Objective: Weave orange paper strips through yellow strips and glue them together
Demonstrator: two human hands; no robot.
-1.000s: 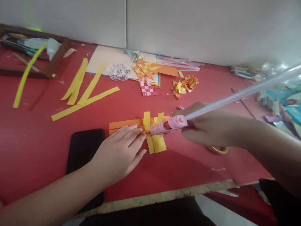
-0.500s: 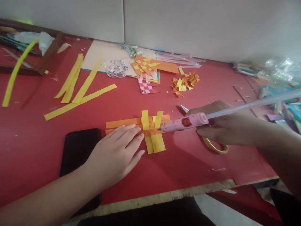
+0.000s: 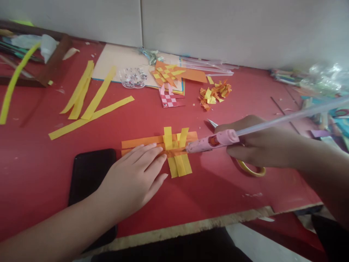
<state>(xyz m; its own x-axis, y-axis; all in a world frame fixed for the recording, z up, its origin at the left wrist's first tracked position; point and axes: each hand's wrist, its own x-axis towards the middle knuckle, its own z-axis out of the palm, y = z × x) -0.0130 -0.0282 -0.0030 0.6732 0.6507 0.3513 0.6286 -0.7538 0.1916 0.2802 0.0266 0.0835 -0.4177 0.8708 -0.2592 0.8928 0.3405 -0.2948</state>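
Observation:
My left hand [image 3: 133,176] lies flat with its fingers stretched out on orange paper strips [image 3: 139,140], pressing them to the table. Yellow paper strips [image 3: 180,165] cross the orange ones just beyond my fingertips. A pink hot glue gun [image 3: 203,145], with a long clear glue stick [image 3: 275,120] out of its back, is gripped in my right hand [image 3: 256,145]. Its nozzle meets the orange strip at the crossing. Scissors [image 3: 252,171] with a gold handle lie under my right hand, which partly hides them.
Left of the work are a black phone [image 3: 91,173] and loose yellow strips [image 3: 89,118]. Behind lie googly eyes [image 3: 133,78], a pink checked paper fish [image 3: 167,99], an orange woven fish [image 3: 166,74] and paper scraps [image 3: 215,94]. A wooden tray [image 3: 51,63] stands back left.
The view has shifted slightly. The glue gun's nozzle stays at the crossing of the strips, and my left hand keeps its place on the orange paper.

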